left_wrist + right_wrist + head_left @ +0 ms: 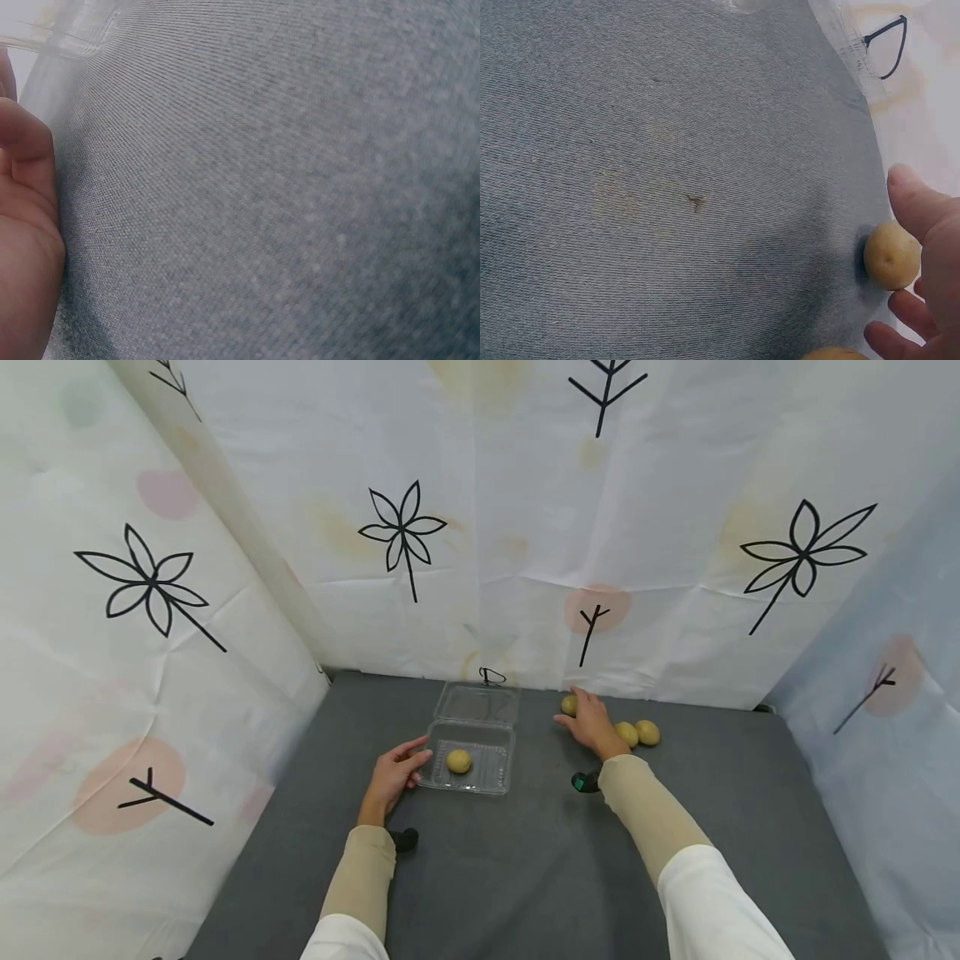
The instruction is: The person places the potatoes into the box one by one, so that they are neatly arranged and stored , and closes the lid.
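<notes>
A clear plastic container with its lid folded back lies on the grey cloth, one potato inside. My left hand holds the container's left edge, fingers bent at the rim; in the left wrist view the bent fingers show below a container corner. My right hand reaches over another potato near the back edge. The right wrist view shows this potato between the spread thumb and fingers, which are not closed round it.
Two more potatoes lie together just right of my right hand. White patterned curtains hang behind the table and on both sides. Dark wrist-camera pieces stick out beside my sleeves.
</notes>
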`<state>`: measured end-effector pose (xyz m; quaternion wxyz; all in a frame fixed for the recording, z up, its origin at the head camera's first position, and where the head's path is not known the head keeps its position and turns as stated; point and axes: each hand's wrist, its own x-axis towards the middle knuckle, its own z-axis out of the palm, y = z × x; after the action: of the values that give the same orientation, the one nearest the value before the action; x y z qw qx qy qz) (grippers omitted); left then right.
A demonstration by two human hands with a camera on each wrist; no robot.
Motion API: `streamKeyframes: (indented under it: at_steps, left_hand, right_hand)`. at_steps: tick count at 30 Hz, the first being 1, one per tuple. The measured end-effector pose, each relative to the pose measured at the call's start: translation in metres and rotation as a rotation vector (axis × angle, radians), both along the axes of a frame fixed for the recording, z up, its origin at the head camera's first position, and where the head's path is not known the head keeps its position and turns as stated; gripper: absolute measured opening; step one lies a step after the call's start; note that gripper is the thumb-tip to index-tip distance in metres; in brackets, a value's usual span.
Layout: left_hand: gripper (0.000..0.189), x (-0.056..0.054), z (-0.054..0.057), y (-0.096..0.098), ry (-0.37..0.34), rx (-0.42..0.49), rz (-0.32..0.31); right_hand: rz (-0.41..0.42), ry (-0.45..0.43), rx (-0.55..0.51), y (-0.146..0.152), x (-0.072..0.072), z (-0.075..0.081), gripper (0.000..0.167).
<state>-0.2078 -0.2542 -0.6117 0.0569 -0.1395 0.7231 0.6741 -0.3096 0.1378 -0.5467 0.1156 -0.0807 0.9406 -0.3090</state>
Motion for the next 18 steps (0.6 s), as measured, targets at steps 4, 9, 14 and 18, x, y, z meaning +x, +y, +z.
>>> streamKeyframes:
  at_steps: [4, 9, 14, 18]
  left_hand:
    - [0.049, 0.0006, 0.0000, 0.0001, -0.002, 0.003, -0.003]
    - [0.048, 0.0023, -0.0008, 0.0009, 0.004, -0.006, -0.007]
    - [0.049, 0.0000, -0.0005, 0.0006, 0.011, -0.017, -0.014]
    - [0.049, -0.0006, -0.0001, 0.0010, 0.010, -0.022, -0.010]
  right_hand:
    - [-0.003, -0.024, 0.033, 0.0007, -0.0029, -0.0022, 0.074]
    - [-0.015, -0.049, 0.046, 0.0016, -0.0029, -0.0040, 0.074]
    - [-0.030, -0.046, 0.077, 0.0017, -0.0026, -0.0027, 0.069]
    - [-0.030, -0.026, 0.091, 0.0012, -0.0029, -0.0027, 0.063]
